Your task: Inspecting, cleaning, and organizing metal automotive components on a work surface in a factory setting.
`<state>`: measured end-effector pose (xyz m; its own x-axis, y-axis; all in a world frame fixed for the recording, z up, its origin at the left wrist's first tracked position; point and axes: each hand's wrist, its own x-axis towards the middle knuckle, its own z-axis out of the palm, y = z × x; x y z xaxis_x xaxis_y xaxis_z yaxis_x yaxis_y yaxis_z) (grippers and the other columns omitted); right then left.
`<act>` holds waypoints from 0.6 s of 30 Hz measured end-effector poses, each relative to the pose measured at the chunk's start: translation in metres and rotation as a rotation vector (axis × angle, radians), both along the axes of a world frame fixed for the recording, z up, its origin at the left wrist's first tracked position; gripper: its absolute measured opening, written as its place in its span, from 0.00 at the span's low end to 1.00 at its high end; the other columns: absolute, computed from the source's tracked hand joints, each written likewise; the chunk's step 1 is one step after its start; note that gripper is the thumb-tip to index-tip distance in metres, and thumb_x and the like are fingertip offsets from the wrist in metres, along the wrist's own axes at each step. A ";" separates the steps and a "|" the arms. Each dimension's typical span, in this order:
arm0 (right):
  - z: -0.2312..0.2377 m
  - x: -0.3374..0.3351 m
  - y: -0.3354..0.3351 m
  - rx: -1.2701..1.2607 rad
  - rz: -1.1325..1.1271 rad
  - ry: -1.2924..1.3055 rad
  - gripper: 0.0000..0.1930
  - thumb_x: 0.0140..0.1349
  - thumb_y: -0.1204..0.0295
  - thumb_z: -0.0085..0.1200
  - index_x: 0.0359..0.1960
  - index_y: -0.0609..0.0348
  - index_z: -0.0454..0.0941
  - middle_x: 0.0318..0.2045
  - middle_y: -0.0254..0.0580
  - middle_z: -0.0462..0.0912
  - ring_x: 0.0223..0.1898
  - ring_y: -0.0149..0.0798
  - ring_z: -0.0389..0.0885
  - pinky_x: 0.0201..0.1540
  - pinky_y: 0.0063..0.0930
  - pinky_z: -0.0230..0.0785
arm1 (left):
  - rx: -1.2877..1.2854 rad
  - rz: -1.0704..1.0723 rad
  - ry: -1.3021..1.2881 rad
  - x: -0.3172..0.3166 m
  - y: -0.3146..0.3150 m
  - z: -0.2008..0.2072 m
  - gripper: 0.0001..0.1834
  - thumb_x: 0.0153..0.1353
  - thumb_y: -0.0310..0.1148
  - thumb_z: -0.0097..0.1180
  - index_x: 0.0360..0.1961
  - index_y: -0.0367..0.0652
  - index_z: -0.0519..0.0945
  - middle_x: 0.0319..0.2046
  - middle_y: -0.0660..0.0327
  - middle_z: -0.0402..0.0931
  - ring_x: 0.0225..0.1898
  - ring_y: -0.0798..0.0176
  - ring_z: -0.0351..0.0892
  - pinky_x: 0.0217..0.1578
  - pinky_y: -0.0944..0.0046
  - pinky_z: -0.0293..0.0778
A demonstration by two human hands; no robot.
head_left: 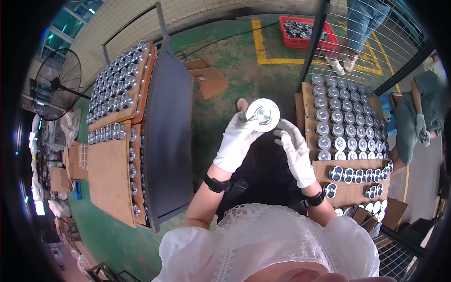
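In my white-gloved left hand [238, 141] is a shiny silver piston [265, 123], its round top facing up. The fingers and thumb wrap its near left side. Close by on the right, my gloved right hand [294, 149] has its fingers apart and slightly curled, with nothing seen in them. A small gap shows between its fingertips and the piston. Rows of similar pistons [337, 104] stand on cardboard to my right. Nearer on that side, more pistons [358, 176] lie on their sides on a cardboard sheet [324, 167].
At left, a dark grey rack [169, 127] holds stacked cardboard layers of pistons [115, 84]. A fan [56, 84] stands beyond it. Far off sits a red crate [296, 42] of metal parts. Wire mesh [371, 28] rises at right, with two people behind it. Flattened cardboard [206, 79] lies on the floor.
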<state>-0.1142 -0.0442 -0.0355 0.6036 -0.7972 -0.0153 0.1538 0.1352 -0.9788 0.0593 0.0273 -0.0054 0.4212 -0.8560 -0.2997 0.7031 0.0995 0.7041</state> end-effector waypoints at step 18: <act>-0.018 0.000 -0.013 0.828 0.468 -0.895 0.23 0.80 0.52 0.38 0.63 0.53 0.72 0.62 0.39 0.77 0.62 0.41 0.75 0.71 0.40 0.62 | 0.122 0.033 -1.631 -0.037 0.001 0.017 0.29 0.46 0.28 0.76 0.51 0.41 0.79 0.55 0.54 0.76 0.52 0.45 0.83 0.50 0.52 0.82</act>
